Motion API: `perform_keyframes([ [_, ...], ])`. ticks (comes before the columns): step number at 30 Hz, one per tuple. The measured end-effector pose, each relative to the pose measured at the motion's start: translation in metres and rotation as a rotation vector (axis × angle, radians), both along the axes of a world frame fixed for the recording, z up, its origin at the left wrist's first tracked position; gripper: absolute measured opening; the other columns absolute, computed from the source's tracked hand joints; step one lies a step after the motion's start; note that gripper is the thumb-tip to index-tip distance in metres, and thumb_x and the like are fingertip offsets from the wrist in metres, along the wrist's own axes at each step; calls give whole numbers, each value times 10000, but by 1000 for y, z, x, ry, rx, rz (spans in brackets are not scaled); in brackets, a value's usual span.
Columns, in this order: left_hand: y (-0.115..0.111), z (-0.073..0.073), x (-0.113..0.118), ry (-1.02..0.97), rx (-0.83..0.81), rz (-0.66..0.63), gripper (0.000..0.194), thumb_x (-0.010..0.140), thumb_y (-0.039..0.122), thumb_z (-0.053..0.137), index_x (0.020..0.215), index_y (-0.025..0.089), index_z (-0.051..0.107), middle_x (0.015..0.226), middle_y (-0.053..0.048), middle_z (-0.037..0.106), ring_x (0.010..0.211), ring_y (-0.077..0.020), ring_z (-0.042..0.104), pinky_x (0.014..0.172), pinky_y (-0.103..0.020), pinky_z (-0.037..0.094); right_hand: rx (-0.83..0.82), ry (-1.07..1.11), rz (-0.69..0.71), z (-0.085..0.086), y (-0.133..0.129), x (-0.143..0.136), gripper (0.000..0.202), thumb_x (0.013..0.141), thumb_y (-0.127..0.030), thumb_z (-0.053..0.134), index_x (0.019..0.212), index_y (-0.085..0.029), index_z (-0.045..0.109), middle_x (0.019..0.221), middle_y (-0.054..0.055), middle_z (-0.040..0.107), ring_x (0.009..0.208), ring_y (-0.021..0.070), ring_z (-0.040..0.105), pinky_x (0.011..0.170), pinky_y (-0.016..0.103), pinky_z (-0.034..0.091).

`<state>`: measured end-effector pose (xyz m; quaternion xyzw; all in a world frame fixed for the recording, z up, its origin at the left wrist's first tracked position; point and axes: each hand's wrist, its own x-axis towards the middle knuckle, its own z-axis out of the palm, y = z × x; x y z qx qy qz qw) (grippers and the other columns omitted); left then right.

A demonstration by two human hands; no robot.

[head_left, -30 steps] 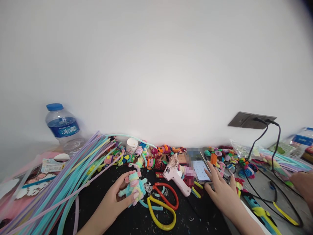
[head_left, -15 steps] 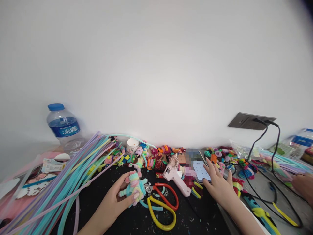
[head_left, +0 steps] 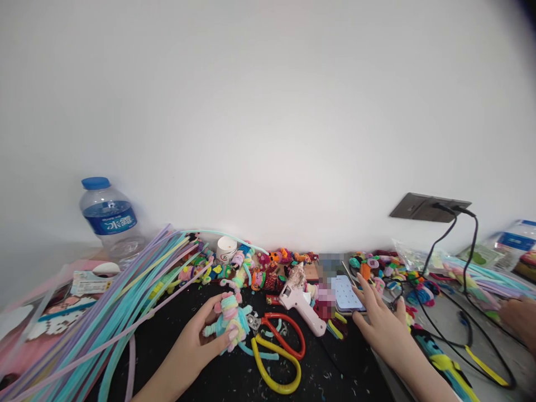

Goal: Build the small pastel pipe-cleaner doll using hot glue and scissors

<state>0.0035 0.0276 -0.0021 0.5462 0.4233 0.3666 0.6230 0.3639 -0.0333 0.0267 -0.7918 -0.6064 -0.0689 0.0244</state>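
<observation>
My left hand is closed around a small doll of fuzzy pipe cleaners, blue, yellow and pink, held above the black mat. At the right, my right hand has its fingers spread along the right edge of a lit smartphone; whether they press on it I cannot tell. Between the hands lie a pale pink glue gun and pliers-like cutters with one red and one yellow handle. Short blue pipe-cleaner pieces lie by the cutters.
Long pastel pipe cleaners fan out at the left, before a water bottle. Several colourful pipe-cleaner figures and a paper cup line the wall. Black cables drop from a wall socket. Another person's hand shows far right.
My right hand has shifted slightly to the right, and the smartphone has slid a little the same way. My left hand and the doll stay still.
</observation>
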Motion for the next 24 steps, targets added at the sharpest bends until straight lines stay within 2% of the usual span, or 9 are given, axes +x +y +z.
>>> perform_keyframes([
  [4, 1, -1, -1, -6, 1, 0, 532, 744, 351, 639, 1226, 216, 459, 1214, -94, 590, 1174, -283, 500, 871, -328, 500, 9, -7, 28, -3, -9, -2, 681, 813, -236, 298, 1426, -189, 5, 1284, 82, 538, 1285, 280, 351, 997, 671, -17],
  [9, 1, 1, 0, 24, -6, 1, 535, 746, 364, 636, 1227, 220, 453, 1203, -89, 597, 1202, -282, 469, 850, -302, 506, -57, 13, -12, -5, -16, -7, 674, 796, -248, 302, 1425, -187, 67, 1274, 85, 547, 1288, 272, 348, 1005, 652, -14],
  [24, 1, 3, 1, 25, 0, 9, 537, 733, 371, 646, 1219, 221, 471, 1196, -83, 608, 1177, -266, 495, 838, -287, 508, -29, 30, -12, -9, -17, -9, 673, 800, -233, 312, 1426, -203, 68, 1273, 87, 548, 1259, 275, 395, 1014, 650, 2],
])
